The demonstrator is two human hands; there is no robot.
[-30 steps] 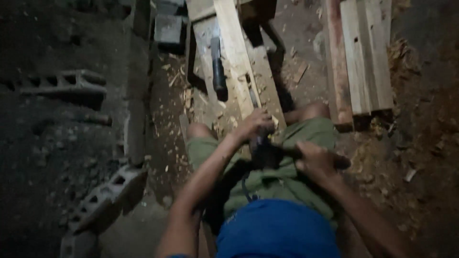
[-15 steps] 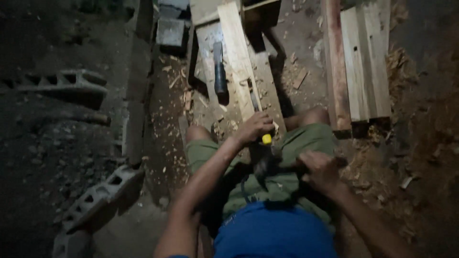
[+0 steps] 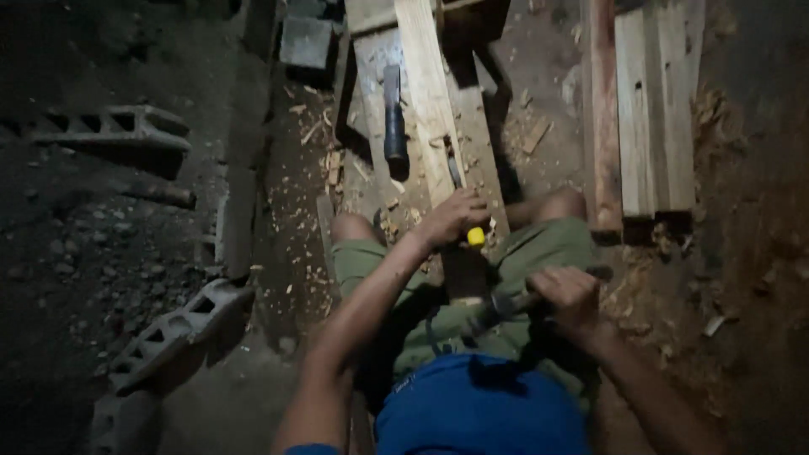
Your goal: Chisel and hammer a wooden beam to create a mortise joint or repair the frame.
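Note:
I sit astride a long pale wooden plank (image 3: 425, 101) that runs away from me over dirt ground. My left hand (image 3: 451, 217) is closed around a chisel with a yellow handle end (image 3: 476, 238); its dark blade (image 3: 454, 171) rests on the plank's right edge. My right hand (image 3: 569, 297) grips the handle of a hammer (image 3: 504, 310), whose head sits low over my lap, behind the chisel's handle. A dark cylindrical tool (image 3: 393, 114) lies on the board left of the plank.
Stacked boards (image 3: 653, 109) and a reddish beam (image 3: 600, 118) lie on the right. Hollow concrete blocks (image 3: 114, 128) (image 3: 173, 330) sit on the left, a grey block (image 3: 305, 40) at the top. Wood chips (image 3: 324, 164) litter the ground.
My left hand has moved forward along the plank with the chisel. My right hand has drawn back and to the right with the hammer. The view has shifted slightly.

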